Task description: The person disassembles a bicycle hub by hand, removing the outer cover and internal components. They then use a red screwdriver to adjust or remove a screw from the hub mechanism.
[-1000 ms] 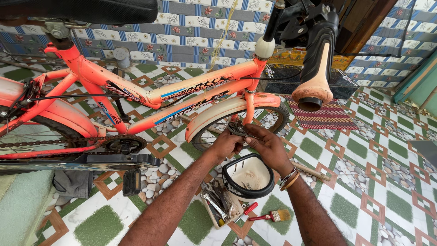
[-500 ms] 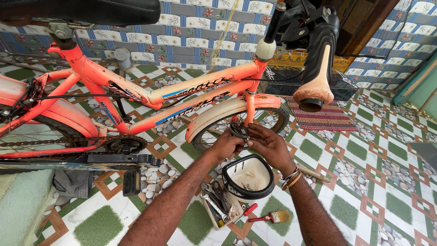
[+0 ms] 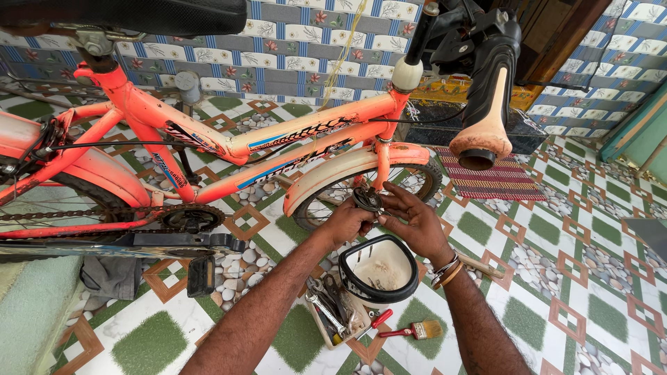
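Observation:
An orange bicycle [image 3: 278,142] stands across the view above a tiled floor. Both my hands meet at its front wheel hub [image 3: 366,199], just under the orange fork. My left hand [image 3: 345,221] is closed around the hub's near end. My right hand [image 3: 411,219] has its fingers pinched on the small dark round part at the hub. The front tyre [image 3: 417,177] and its pale orange mudguard [image 3: 326,177] curve behind my hands. The handlebar grip [image 3: 484,111] hangs above my right wrist.
A cut white plastic container [image 3: 381,272] with a dark rim sits under my hands, beside a small box of tools [image 3: 332,312], a red-handled tool [image 3: 379,319] and a paintbrush [image 3: 415,330]. The pedal [image 3: 200,274], chain and crank are at the left. A striped mat [image 3: 490,182] lies behind.
My hands have stayed at the front hub, with the fingers shifting slightly on the small part. The bicycle has not moved.

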